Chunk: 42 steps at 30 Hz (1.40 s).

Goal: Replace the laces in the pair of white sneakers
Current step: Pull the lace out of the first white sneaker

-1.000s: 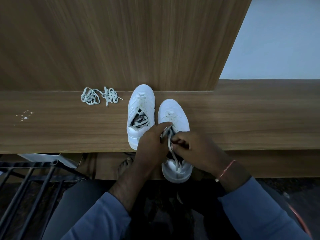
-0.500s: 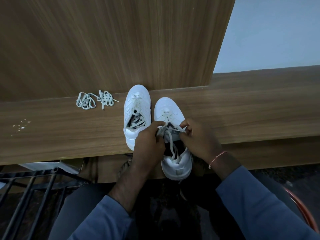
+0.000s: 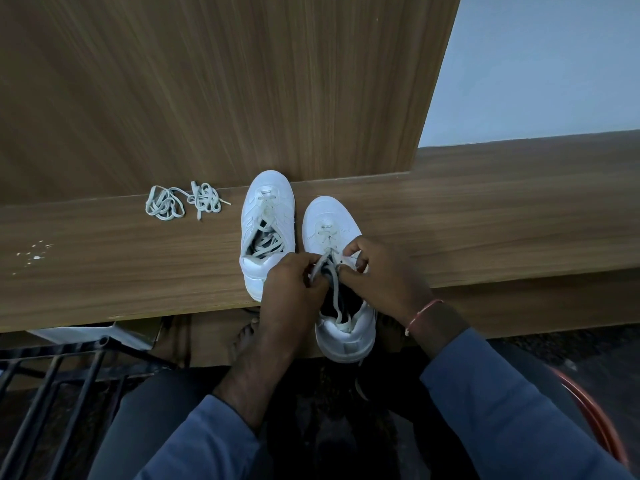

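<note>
left hand (image 3: 291, 289), right hand (image 3: 384, 275) each pinching lace (image 3: 335, 296) of nearer white sneaker (image 3: 325, 213); loose laces (image 3: 183, 202) apart on bench (image 3: 485, 220)

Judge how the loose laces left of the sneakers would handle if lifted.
Probably floppy: the laces lie in tangled loops on the table. Likely light, being thin strands. Lifting one strand may drag the rest along.

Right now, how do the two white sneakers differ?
The left sneaker lies untouched; the right sneaker has its lace pinched by the left hand and right hand. The left sneaker sits on the wooden ledge; the right sneaker's heel overhangs its edge. Both are white, toes pointing away.
</note>
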{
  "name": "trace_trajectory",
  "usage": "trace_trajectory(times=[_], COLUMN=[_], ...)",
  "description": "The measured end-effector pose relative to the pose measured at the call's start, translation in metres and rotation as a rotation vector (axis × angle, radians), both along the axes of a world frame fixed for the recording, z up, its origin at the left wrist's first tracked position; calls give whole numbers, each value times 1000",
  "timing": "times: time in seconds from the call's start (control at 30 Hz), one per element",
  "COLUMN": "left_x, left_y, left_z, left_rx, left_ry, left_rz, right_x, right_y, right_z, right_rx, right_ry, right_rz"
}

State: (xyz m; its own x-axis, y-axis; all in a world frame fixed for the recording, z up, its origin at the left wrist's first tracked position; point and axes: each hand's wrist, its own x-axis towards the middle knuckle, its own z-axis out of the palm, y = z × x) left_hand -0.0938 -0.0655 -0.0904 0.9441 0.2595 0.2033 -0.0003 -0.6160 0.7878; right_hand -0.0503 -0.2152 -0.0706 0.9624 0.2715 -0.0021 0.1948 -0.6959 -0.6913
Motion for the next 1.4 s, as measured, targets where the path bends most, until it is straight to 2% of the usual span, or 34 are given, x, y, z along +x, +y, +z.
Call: trace_trajectory(times=[0.17,0.27,0.37,0.53,0.7,0.87,0.97,1.1,1.23,1.33,1.4], left_x=[-3,-4,-3,-5,-5,-1,0,-1,0,0,-1], left_y=[-4,-8,-9,-7,-5,-5,-5,-4,-4,-3,-3], left_z=[-1,-3,-4,-6,-3,-2,-2,-4,-4,-5,-6], left_rx=[58,72,116,180,206,190,139,82,108,102,95], left_ry=[-14,-14,-11,-27,4,33,45,47,45,52,52], left_rz=[32,10,17,8,-18,-4,8,23,15,-7,-13], right_x=[0,3,10,36,44,43,47,40,31,32,35], right_y=[1,-1,2,15,26,15,10,6,5,11,18], right_z=[-2,-4,-5,-6,-8,-13,-17,-13,-11,-7,-4], right_rx=[-53,82,192,-53,-192,62,126,146,190,110,204], right_ry=[-44,10,-27,-117,-162,-86,-26,10,-6,-46,26], right_rz=[-4,-4,9,228,236,106,-33,16,77,114,58])
